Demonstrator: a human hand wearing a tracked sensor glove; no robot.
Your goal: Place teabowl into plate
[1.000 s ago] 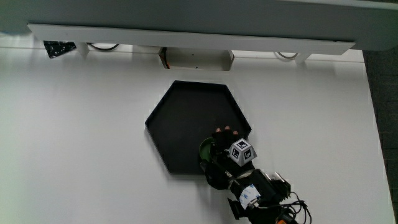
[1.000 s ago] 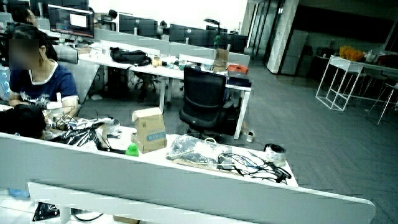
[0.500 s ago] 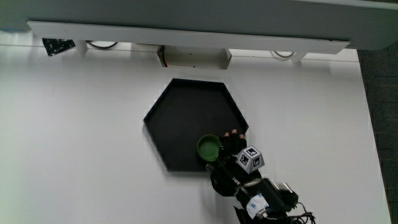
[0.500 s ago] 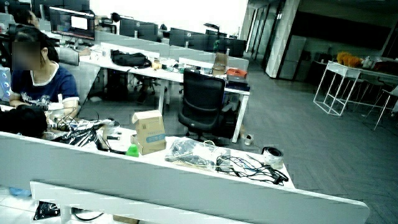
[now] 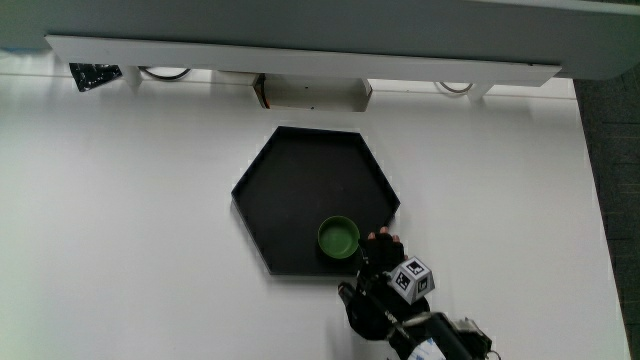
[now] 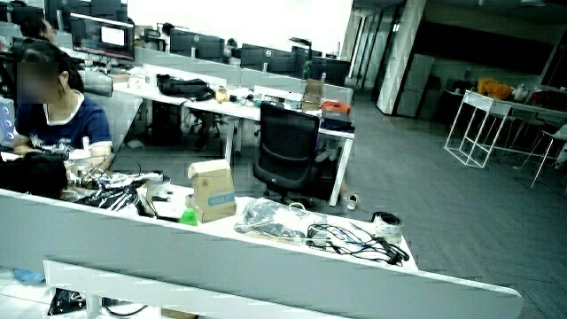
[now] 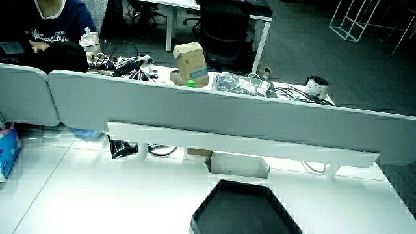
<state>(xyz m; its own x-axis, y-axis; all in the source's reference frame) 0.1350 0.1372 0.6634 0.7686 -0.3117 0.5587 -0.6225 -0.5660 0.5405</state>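
Observation:
A small green teabowl (image 5: 338, 237) stands upright inside the black hexagonal plate (image 5: 290, 190), in the part of the plate nearest the person. The gloved hand (image 5: 384, 262) lies at the plate's near edge, just beside the teabowl and apart from it. Its fingers are relaxed and hold nothing. The patterned cube (image 5: 413, 281) sits on its back, and the forearm runs toward the person. In a side view only part of the plate (image 7: 244, 207) shows, and neither teabowl nor hand is visible there.
A low grey partition (image 5: 300, 55) bounds the table, with a pale box (image 5: 312, 95) and a small black clip (image 5: 95, 76) mounted under it. In a side view a blue packet (image 7: 5, 153) lies at the table's edge.
The hand carried the teabowl further onto the plate, let it go and drew back toward the person. The teabowl now stands free in the plate.

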